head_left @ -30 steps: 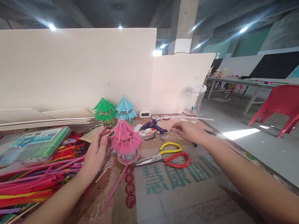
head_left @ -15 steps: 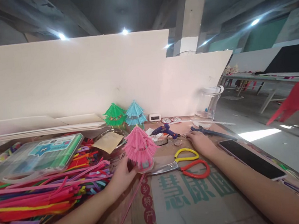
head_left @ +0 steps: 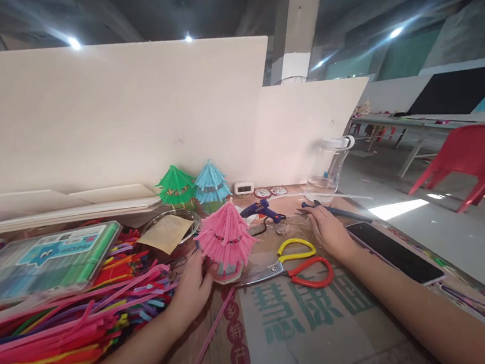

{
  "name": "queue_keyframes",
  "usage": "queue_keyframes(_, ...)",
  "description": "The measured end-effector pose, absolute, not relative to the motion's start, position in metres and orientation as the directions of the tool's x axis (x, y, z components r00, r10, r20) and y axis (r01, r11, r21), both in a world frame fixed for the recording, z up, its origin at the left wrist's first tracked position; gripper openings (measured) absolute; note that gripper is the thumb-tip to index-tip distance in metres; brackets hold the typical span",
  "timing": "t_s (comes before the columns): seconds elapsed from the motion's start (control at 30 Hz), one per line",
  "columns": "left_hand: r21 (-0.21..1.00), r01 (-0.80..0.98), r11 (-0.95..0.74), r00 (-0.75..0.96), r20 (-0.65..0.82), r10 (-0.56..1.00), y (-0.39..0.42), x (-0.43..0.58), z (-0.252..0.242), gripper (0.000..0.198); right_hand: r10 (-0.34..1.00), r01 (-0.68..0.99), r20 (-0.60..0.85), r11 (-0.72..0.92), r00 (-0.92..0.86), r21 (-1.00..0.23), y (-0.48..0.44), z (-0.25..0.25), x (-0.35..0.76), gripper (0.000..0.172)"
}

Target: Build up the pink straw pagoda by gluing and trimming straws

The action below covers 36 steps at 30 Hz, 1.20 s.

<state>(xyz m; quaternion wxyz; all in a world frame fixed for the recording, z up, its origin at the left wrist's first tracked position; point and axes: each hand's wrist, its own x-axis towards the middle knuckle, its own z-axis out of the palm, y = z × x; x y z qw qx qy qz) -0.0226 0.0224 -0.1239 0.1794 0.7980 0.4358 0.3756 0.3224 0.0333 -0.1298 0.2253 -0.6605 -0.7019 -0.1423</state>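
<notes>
A small pink tiered-roof house model [head_left: 226, 236] made of fuzzy pipe cleaners stands on a pale round base. My left hand [head_left: 195, 281] is closed around its left side, low by the base. My right hand [head_left: 329, 230] lies on the table, fingers stretched forward over a dark long-handled tool [head_left: 343, 212] whose kind I cannot make out. The fingers touch or nearly touch it. Between the hands lie scissors [head_left: 274, 270] with one yellow and one red handle loop, blades toward the model. A loose pink pipe cleaner [head_left: 211, 334] runs below the base.
Green [head_left: 176, 185] and blue [head_left: 211, 182] models stand behind, near a small white clock [head_left: 244, 188]. A blue glue gun [head_left: 264, 210] lies ahead. Pipe cleaners [head_left: 67, 336] and a marker case [head_left: 45, 263] fill the left. A phone [head_left: 394, 251] and clear jug [head_left: 330, 166] are right.
The view has shifted, so most things sit lower left in the picture. My right hand has moved slightly right, onto the dark tool. My left hand still holds the pink model, which leans slightly.
</notes>
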Motion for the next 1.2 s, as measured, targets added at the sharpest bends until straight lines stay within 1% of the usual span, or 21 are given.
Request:
queue_keyframes(0.07,0.618,0.569,-0.542,0.326,0.436,0.839,0.022,-0.022,-0.124,0.029,0.813,0.97,0.566,0.227,-0.136,-0.092,0.024,-0.127,0.318,0.04)
queue_keyframes(0.13,0.61,0.57,-0.55,0.324,0.448,0.833,0.023,-0.022,-0.125,0.029,0.715,0.91,0.639,0.41,-0.283,-0.056,0.014,-0.121,0.308,0.038)
queue_keyframes(0.2,0.591,0.567,-0.573,0.334,0.471,0.816,0.023,-0.022,-0.127,0.028,0.605,0.845,0.701,0.535,-0.378,-0.006,0.005,-0.11,0.294,0.038)
queue_keyframes(0.27,0.572,0.564,-0.596,0.347,0.491,0.799,0.024,-0.023,-0.13,0.029,0.524,0.8,0.75,0.599,-0.405,0.014,-0.002,-0.094,0.274,0.039)
queue_keyframes(0.37,0.551,0.555,-0.624,0.366,0.512,0.777,0.025,-0.023,-0.133,0.034,0.503,0.757,0.753,0.653,-0.424,-0.009,-0.003,-0.062,0.242,0.033)
queue_keyframes(0.4,0.543,0.551,-0.633,0.373,0.519,0.769,0.025,-0.023,-0.133,0.035,0.492,0.748,0.753,0.664,-0.437,0.0,0.0,-0.052,0.233,0.032)
queue_keyframes(0.47,0.53,0.548,-0.647,0.38,0.532,0.757,0.025,-0.023,-0.132,0.036,0.45,0.735,0.755,0.675,-0.478,0.063,0.009,-0.036,0.219,0.029)
queue_keyframes(0.57,0.523,0.542,-0.657,0.386,0.54,0.748,0.025,-0.023,-0.131,0.038,0.397,0.721,0.777,0.685,-0.488,0.102,0.024,-0.027,0.21,0.027)
queue_keyframes(0.77,0.53,0.577,-0.622,0.389,0.491,0.78,0.025,-0.025,-0.136,0.039,0.463,0.751,0.729,0.652,-0.504,0.105,0.029,-0.043,0.215,0.027)
queue_keyframes(0.9,0.515,0.58,-0.632,0.399,0.496,0.771,0.025,-0.026,-0.136,0.04,0.435,0.764,0.754,0.631,-0.492,0.135,0.026,-0.047,0.219,0.026)
queue_keyframes(1.03,0.494,0.569,-0.657,0.415,0.518,0.748,0.024,-0.026,-0.134,0.042,0.408,0.753,0.751,0.634,-0.52,0.176,0.025,-0.046,0.219,0.026)
queue_keyframes(1.2,0.511,0.582,-0.632,0.398,0.499,0.77,0.024,-0.026,-0.134,0.039,0.394,0.751,0.744,0.624,-0.539,0.214,0.025,-0.047,0.218,0.027)
